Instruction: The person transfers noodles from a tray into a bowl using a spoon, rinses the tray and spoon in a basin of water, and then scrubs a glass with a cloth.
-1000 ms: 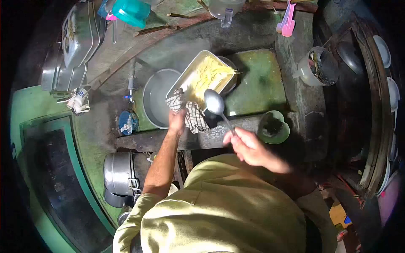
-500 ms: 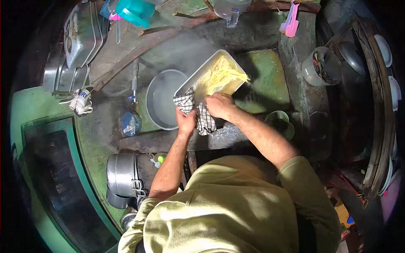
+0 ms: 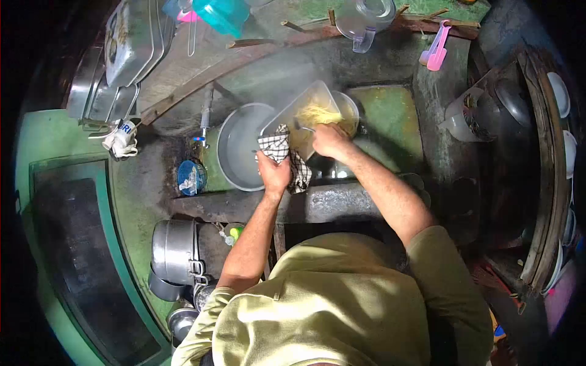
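Observation:
My left hand [image 3: 273, 172] is closed on the near-left corner of a rectangular metal tray [image 3: 282, 120], with a black-and-white checked cloth [image 3: 274, 145] between. The tray is tilted, and yellow noodle-like strands [image 3: 318, 114] lie toward its right side. My right hand [image 3: 331, 141] is closed at the tray's near-right edge around a metal utensil [image 3: 304, 128], whose working end I cannot make out. A round metal bowl [image 3: 350, 110] shows partly behind the tray's right end. Left of the tray stands a wide grey basin [image 3: 235, 158] of cloudy liquid.
Steam hangs over the basin and tray. A blue tap [image 3: 199, 139] and a blue cup [image 3: 191, 177] are at the left. Large pots [image 3: 174, 250] stand lower left. Pink scoops [image 3: 436, 55] hang upper right, above a clear container [image 3: 469, 116].
The tray has tipped, and the strands have shifted within it. The round bowl has come into view at its right end. The whole view has shifted slightly.

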Tool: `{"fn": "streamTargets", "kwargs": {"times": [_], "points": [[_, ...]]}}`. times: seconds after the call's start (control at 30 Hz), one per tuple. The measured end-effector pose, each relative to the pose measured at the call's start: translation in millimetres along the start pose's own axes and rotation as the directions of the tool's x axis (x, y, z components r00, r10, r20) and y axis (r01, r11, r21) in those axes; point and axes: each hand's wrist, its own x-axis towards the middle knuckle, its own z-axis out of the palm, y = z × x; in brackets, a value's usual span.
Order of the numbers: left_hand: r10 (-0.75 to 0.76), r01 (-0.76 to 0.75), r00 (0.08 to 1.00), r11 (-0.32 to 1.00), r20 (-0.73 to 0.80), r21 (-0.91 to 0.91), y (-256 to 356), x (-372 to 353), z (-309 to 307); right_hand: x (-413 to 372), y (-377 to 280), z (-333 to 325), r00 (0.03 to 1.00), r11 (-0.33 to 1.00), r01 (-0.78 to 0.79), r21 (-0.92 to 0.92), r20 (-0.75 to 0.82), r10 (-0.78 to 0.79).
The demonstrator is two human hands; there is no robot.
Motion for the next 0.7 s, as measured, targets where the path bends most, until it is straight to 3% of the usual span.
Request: {"fn": "streamTargets", "kwargs": {"times": [0.03,0.07,0.13,0.2,0.23,0.33,0.4,0.5,0.53,0.6,0.63,0.67,0.7], "points": [[-0.023,0.022,1.0,0.996,-0.007,-0.091,8,1,1,15,-1,17,0.995,0.995,0.083,-0.05,0.057,-0.08],[-0.042,0.042,0.999,0.996,0.001,-0.085,6,0,2,16,-6,22,0.999,0.999,0.038,-0.027,0.004,-0.038],[0.006,-0.009,0.999,0.998,-0.045,-0.065,-1,4,5,27,0,15,0.994,0.997,-0.081,0.007,0.076,0.08],[-0.058,0.057,0.998,0.994,-0.006,-0.095,18,6,-4,37,17,19,0.991,0.996,-0.089,-0.016,-0.097,0.087],[0.035,-0.034,0.999,0.999,-0.015,0.018,23,6,-7,40,24,14,0.991,0.99,-0.132,0.046,-0.018,0.133],[0.088,-0.088,0.995,0.996,-0.045,-0.013,14,10,-6,48,31,2,0.985,0.984,-0.152,0.094,-0.069,0.158],[0.011,-0.011,1.0,1.0,-0.021,-0.001,18,15,-7,46,27,-4,0.976,0.988,-0.129,0.085,-0.167,0.142],[0.071,-0.072,0.997,0.995,-0.007,-0.076,20,15,-8,56,23,3,0.933,0.894,-0.08,0.441,-0.283,0.223],[0.068,-0.067,0.998,0.993,0.001,-0.094,20,15,-6,96,57,41,0.934,0.902,-0.022,0.431,-0.312,0.172],[0.068,-0.067,0.998,0.992,0.008,-0.111,24,17,-7,107,53,42,0.928,0.909,0.094,0.406,-0.368,0.068],[0.102,-0.102,0.995,0.994,0.012,0.049,25,18,-10,97,64,45,0.901,0.851,-0.188,0.49,-0.26,0.349],[0.131,-0.132,0.991,0.97,0.02,0.206,26,18,-13,89,68,48,0.901,0.852,-0.188,0.489,-0.26,0.348],[0.098,-0.096,0.995,0.985,-0.005,0.144,14,22,-9,83,75,47,0.937,0.82,-0.108,0.561,-0.218,0.273]]}}
